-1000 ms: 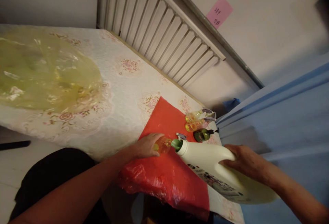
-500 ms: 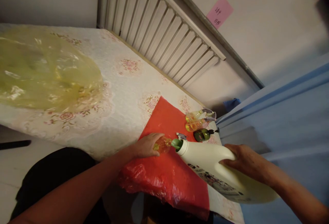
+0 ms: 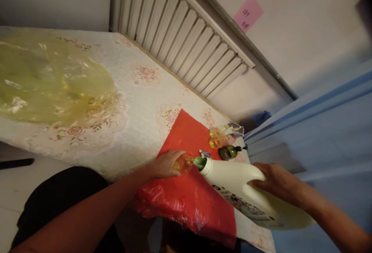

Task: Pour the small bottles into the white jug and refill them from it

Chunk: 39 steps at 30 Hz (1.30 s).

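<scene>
My left hand (image 3: 167,164) is wrapped round a small clear bottle (image 3: 184,164) with yellowish contents, over a red plastic sheet (image 3: 209,191). By its handle, my right hand (image 3: 273,181) grips a large pale jug (image 3: 235,175), tilted so its green spout (image 3: 200,162) meets the small bottle's mouth. Whether liquid is flowing is too small to make out. A loose spray head (image 3: 205,154) lies on the red sheet just beyond the spout. The jug's printed label faces down and toward me.
Two spray bottles with yellow liquid (image 3: 220,141) and a dark green pump bottle (image 3: 228,152) are by the table's far right end. A yellow plastic bag (image 3: 55,82) covers the left of the flowered tablecloth (image 3: 139,109). A radiator (image 3: 186,32) and blue curtain (image 3: 319,148) border the table.
</scene>
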Tool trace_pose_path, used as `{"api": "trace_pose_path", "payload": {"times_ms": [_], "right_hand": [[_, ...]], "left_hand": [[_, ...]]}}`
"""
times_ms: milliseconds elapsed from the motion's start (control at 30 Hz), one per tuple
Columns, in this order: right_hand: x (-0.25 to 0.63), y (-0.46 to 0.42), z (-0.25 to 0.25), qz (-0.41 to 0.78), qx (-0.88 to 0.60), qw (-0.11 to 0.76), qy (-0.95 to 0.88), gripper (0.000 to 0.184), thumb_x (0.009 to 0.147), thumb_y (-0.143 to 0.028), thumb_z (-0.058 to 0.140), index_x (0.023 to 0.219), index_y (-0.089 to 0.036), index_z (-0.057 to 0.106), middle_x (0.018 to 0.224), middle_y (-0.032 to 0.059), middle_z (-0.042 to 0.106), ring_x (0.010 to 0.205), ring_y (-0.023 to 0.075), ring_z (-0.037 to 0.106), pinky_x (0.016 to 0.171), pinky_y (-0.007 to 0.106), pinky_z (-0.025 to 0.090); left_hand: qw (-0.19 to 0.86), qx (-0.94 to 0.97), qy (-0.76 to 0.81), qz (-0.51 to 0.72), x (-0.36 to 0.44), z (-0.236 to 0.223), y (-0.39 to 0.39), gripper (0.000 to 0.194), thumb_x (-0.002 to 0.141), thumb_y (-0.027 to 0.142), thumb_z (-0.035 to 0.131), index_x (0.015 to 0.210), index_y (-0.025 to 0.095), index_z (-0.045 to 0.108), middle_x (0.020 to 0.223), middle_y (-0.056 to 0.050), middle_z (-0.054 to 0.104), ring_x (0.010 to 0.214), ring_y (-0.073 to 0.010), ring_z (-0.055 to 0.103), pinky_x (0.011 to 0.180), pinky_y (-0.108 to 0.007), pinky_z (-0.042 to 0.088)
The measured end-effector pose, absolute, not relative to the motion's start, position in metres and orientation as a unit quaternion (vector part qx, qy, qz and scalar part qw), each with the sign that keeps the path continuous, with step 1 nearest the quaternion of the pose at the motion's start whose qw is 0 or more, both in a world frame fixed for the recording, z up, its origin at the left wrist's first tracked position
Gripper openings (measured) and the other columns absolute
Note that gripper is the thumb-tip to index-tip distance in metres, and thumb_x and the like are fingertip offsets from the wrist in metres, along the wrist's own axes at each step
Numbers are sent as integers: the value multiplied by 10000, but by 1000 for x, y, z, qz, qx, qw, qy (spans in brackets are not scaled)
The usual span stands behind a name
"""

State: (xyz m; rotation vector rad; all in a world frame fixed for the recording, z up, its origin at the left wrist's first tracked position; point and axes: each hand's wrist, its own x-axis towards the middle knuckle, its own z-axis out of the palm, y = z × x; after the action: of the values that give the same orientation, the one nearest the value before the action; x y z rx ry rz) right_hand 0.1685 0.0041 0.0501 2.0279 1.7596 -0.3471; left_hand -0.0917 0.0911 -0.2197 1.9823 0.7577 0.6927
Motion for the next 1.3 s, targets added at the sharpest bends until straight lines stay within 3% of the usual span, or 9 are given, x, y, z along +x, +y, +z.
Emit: {"api": "trace_pose_path", "payload": {"times_ms": [333,967,1300], "right_hand": [[170,2,51,-128,732,209,635,236,800,-416,572,875,-201,633,832,56,724,726,207,651,601,252,442],[166,3,54,-134,733,208,634,219,802,-396,570,869,-198,633,833,53,728,726,199,659,597,248,440],[173,4,50,-129,734,212,632,234,790,-419,583,876,-209,639,840,48,730,734,205,661,604,254,447]], "left_hand": [[442,797,310,273,-92,-218,91,800,642,274,697,1372,239,370,1431,-89,466,1316,-278,429,1104,-413,340],[438,799,305,278,-92,-218,90,815,662,279,695,1397,169,360,1440,-113,450,1318,-291,419,1113,-379,336],[432,803,310,270,-93,-216,90,808,667,272,688,1399,203,352,1447,-84,443,1324,-267,416,1119,-362,329]]}}
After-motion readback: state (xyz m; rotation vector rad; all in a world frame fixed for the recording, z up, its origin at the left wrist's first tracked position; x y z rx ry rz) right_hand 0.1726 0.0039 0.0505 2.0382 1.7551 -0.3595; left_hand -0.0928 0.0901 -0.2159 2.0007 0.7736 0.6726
